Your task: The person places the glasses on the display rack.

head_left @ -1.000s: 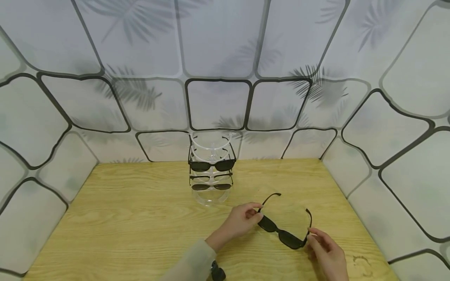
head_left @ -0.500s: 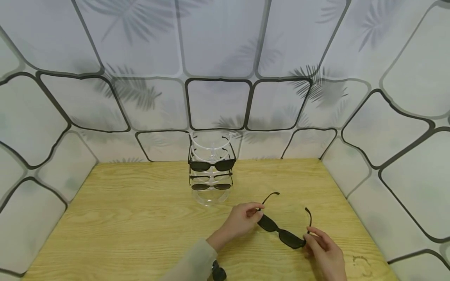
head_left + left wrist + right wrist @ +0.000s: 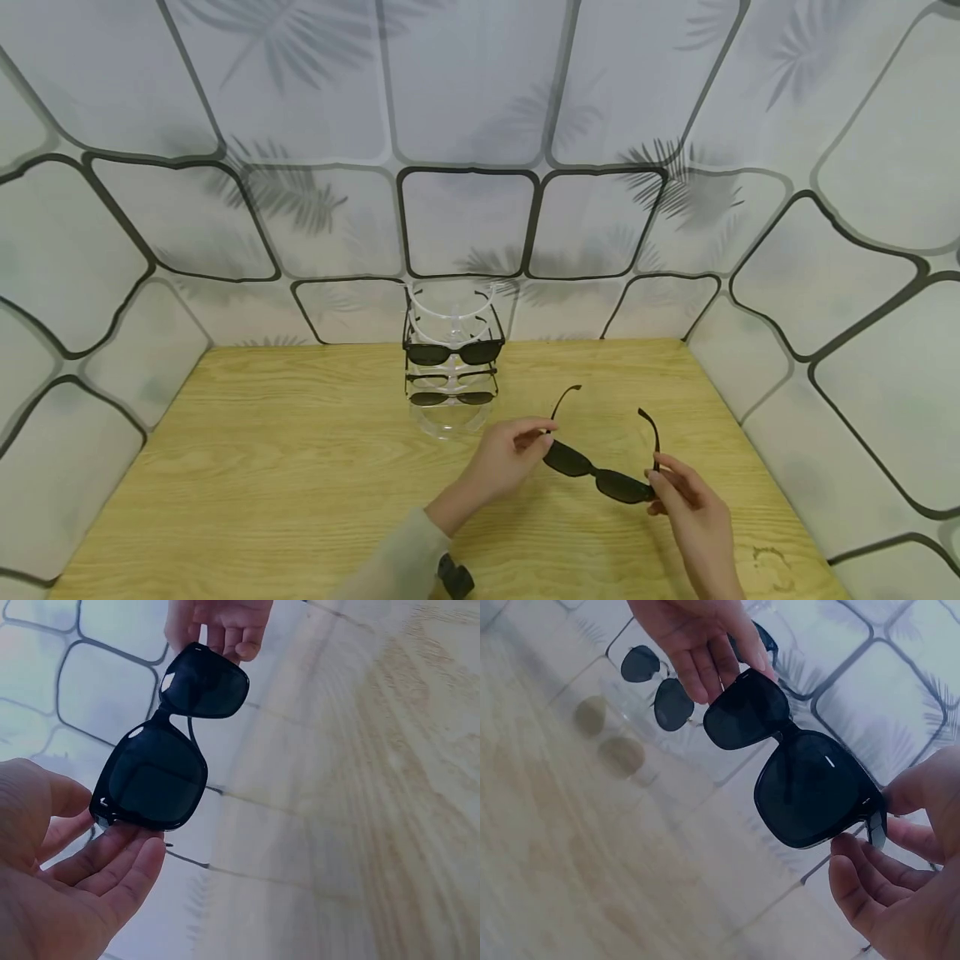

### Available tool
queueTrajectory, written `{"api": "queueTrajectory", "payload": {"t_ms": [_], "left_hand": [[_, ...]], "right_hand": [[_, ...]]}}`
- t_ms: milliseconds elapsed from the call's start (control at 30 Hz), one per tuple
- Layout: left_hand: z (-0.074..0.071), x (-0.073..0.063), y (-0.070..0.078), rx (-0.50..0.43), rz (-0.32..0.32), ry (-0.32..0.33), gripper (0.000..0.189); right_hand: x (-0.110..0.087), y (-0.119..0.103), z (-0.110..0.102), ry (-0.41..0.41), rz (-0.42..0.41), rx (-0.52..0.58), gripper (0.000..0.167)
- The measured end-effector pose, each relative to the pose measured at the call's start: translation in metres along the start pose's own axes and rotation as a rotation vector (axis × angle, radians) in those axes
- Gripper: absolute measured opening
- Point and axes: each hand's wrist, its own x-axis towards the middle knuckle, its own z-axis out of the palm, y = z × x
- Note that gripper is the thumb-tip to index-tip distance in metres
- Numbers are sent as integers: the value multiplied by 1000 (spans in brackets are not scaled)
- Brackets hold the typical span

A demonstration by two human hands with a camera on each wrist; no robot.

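A pair of black sunglasses (image 3: 594,473) with dark lenses and both temples unfolded is held between my two hands, temples pointing away from me. My left hand (image 3: 504,460) pinches the frame's left corner by the hinge. At the other end, my right hand (image 3: 693,512) pinches the right corner and the start of that temple. In the left wrist view the sunglasses (image 3: 157,761) hang over the table, thumb and fingers of the left hand (image 3: 82,862) at the near corner. The right wrist view shows the right hand (image 3: 907,855) gripping the opposite corner of the frame.
A clear eyewear stand (image 3: 448,425) stands near the back wall, left of my hands. It carries black sunglasses (image 3: 453,353), thin-framed glasses (image 3: 452,380) and dark-lensed sunglasses (image 3: 451,399) below them. Patterned cloth walls (image 3: 468,225) border the wooden table (image 3: 300,467) at the back and sides.
Both hands have raised the sunglasses and moved them slightly away from me and to the left. The stand and its eyewear have stayed in place.
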Motion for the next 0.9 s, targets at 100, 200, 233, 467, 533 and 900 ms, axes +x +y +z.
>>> {"api": "queueTrajectory", "payload": {"t_ms": [100, 200, 233, 467, 533, 900], "left_hand": [[-8, 1, 10, -4, 26, 23, 28], [-15, 2, 20, -8, 36, 46, 28], [-17, 2, 22, -11, 38, 53, 27], [-33, 4, 37, 2, 82, 95, 29], [-40, 4, 42, 5, 90, 115, 30], [-68, 7, 56, -32, 166, 233, 27]], "right_hand": [[3, -10, 1, -6, -53, -9, 42], [5, -21, 3, -10, -100, -6, 41], [6, -24, 3, -15, -115, -9, 41], [10, -52, 9, -26, -248, -13, 37], [12, -59, 12, -39, -291, -27, 37], [19, -94, 30, -79, -434, -6, 33]]}}
